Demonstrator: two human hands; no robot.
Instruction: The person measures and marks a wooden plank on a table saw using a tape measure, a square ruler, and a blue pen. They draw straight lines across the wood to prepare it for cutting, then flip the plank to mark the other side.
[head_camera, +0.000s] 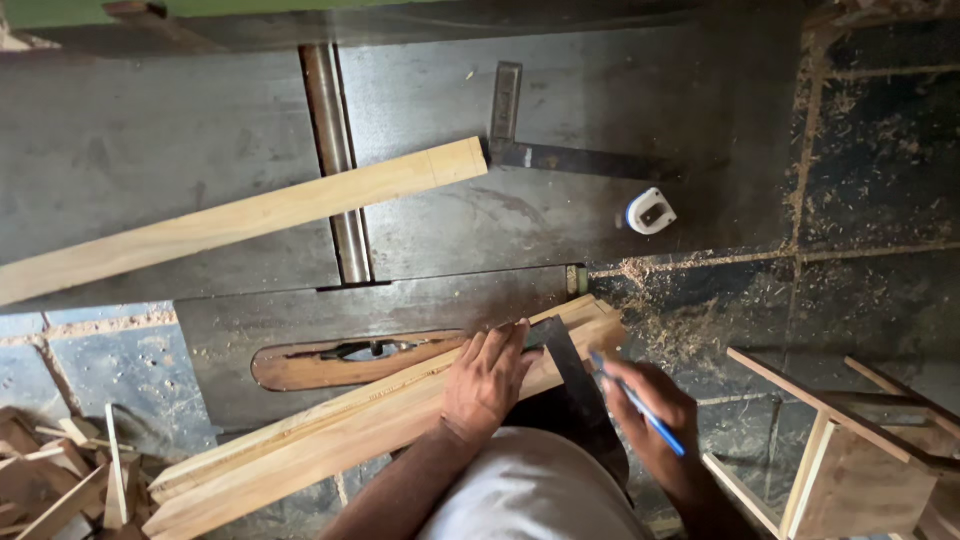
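- Our left hand (487, 383) lies flat, fingers together and stretched forward, pressing a dark try square (567, 362) down onto a stack of pale wooden boards (330, 440).
- The boards run slantwise from lower left to upper right, their near end resting on the dark metal machine table (180, 150) and overhanging its edge by our body.
- Our right hand (655, 410) pinches a blue pencil (640, 403) between thumb and fingers; its tip sits just beside the blade of the try square, at the boards' end.
- Just behind the boards we see a long wooden insert with a slot (350, 360) set into the table.
- Farther back a single long wooden plank (250, 215) lies slantwise across the table and over a cutter drum (335, 150).
- A second, larger steel square (540, 140) lies flat near that plank's end, and a white tape measure (650, 211) rests near it.
- Offcuts of wood (60, 475) are heaped on the floor at lower left.
- A small wooden frame, perhaps a stool (850, 450), stands at lower right on the sawdust-strewn floor (870, 200).
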